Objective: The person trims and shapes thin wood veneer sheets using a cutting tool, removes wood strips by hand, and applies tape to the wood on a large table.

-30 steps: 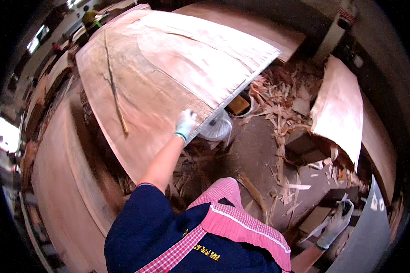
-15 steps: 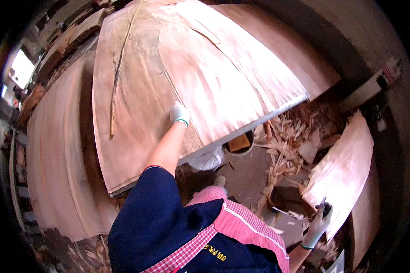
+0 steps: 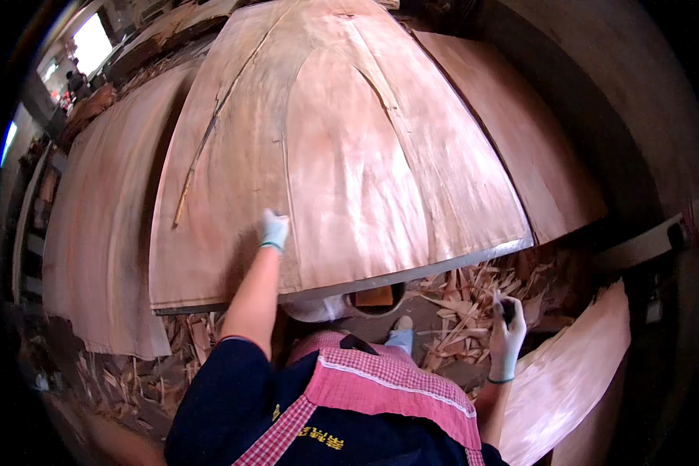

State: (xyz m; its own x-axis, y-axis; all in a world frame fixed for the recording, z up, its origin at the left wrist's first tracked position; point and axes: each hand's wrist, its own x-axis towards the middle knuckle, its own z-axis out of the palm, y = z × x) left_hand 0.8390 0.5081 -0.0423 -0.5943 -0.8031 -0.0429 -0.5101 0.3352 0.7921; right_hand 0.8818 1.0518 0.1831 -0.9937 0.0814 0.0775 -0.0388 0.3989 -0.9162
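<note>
A large pale pinkish veneer sheet (image 3: 349, 171) lies on a stack, with dark cracks running along it and a long narrow dark split or strip (image 3: 210, 132) at its left part. My left hand (image 3: 274, 229), in a white glove, is on the sheet near its front, fingers curled; whatever they may hold is hidden. My right hand (image 3: 506, 334), also gloved, is off the sheet, lower right, closed on a dark-handled tool (image 3: 509, 309) with a thin pale tip, which looks like a knife. Beneath the front edge are a container (image 3: 374, 299) with a yellowish block inside and a pale plastic-looking bag (image 3: 314, 309).
More veneer stands at left (image 3: 101, 217) and behind at right (image 3: 536, 147); a curved loose piece (image 3: 567, 373) is lower right. Scraps (image 3: 462, 318) cover the floor around my foot (image 3: 402, 326). A post-like beam (image 3: 637, 245) is at right; small figures (image 3: 75, 83) show by a bright window.
My view and body have turned to face the sheet's front squarely. My left hand has shifted leftward on the sheet, and my right hand with the tool has risen and moved inward from lower right.
</note>
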